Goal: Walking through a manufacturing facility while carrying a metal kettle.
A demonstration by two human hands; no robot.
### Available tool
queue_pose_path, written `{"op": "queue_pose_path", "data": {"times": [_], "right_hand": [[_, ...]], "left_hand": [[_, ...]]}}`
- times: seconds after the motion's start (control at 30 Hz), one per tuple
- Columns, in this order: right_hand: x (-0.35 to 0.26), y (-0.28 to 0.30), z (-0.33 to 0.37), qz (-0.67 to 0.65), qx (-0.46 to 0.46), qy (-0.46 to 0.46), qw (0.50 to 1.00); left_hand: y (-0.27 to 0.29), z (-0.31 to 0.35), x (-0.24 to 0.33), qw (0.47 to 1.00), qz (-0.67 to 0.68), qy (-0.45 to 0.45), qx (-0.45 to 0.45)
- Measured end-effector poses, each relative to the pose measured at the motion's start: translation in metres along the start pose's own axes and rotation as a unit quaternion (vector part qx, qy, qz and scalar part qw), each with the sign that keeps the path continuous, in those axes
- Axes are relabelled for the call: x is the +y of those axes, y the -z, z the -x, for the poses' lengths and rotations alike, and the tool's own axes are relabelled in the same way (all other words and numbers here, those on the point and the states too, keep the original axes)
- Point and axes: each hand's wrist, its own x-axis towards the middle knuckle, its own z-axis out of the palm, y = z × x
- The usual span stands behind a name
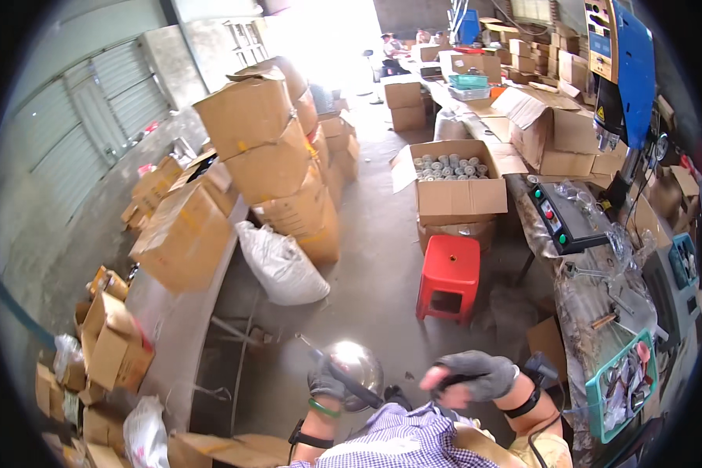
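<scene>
My left hand [326, 384], in a grey glove with a green bangle at the wrist, is closed around a long dark handle [357, 388] with a thin metal end. Beside and partly behind the handle shows a shiny, round metal vessel [356, 366]; whether the two are joined, I cannot tell. To the right, my right hand [469, 380] wears a grey glove with bare fingertips. Its fingers are half bent, with a gap between thumb and forefinger, and I see nothing held there. A checked cloth [402, 437] covers my front.
A red stool [451, 277] stands ahead, below an open carton [460, 195] of metal cylinders. The right bench carries a black control box [571, 218], tools and a teal basket [624, 386]. A white sack [282, 265] leans by stacked cartons [277, 164] on the left.
</scene>
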Motion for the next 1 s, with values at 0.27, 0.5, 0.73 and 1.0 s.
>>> {"op": "queue_pose_path", "data": {"times": [0.27,0.5,0.73,1.0], "right_hand": [[-0.102,0.160,-0.202,0.144,-0.424,0.274,0.851],[-0.096,0.377,-0.302,0.221,-0.486,0.263,0.804],[-0.029,0.665,-0.421,-0.062,-0.003,0.002,0.998],[0.248,1.012,-0.476,-0.224,0.445,-0.125,0.858]], "left_hand": [[-0.181,-0.186,0.047,0.996,-0.031,0.057,-0.053],[-0.330,-0.375,0.095,0.989,-0.067,0.082,-0.101],[-0.505,-0.515,0.150,0.992,-0.025,0.095,-0.083],[-0.722,-0.682,0.193,0.989,-0.064,0.092,-0.101]]}}
